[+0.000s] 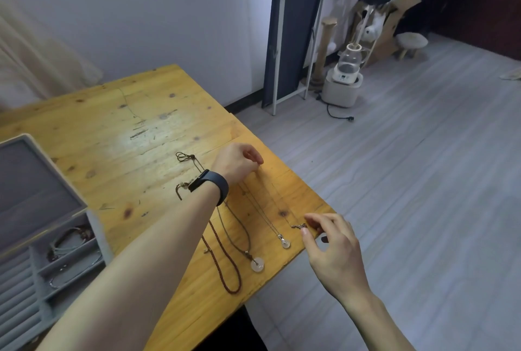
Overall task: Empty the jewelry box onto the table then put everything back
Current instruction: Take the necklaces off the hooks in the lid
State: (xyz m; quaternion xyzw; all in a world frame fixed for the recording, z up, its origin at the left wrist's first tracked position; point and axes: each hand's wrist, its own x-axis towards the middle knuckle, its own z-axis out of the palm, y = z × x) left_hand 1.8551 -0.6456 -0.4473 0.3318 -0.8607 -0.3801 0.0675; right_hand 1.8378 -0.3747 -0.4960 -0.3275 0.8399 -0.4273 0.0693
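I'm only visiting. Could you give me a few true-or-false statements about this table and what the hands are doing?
1. The jewelry box stands open. True.
2. The box is empty. False: bracelets still lie in its compartments.
3. The dark wristband is on the right wrist. False: it is on the left wrist.
4. The left hand and right hand each pinch an end of one thin chain. True.

Far half of table point(118, 125): bare wood, open passage.
Left edge: jewelry box point(97, 235) with lid point(33, 181) raised; blocks low approach.
Right edge: necklaces point(257, 265) laid in rows; near corner crowded.
Between box and necklaces: narrow bare strip, crossed by left forearm point(158, 252).
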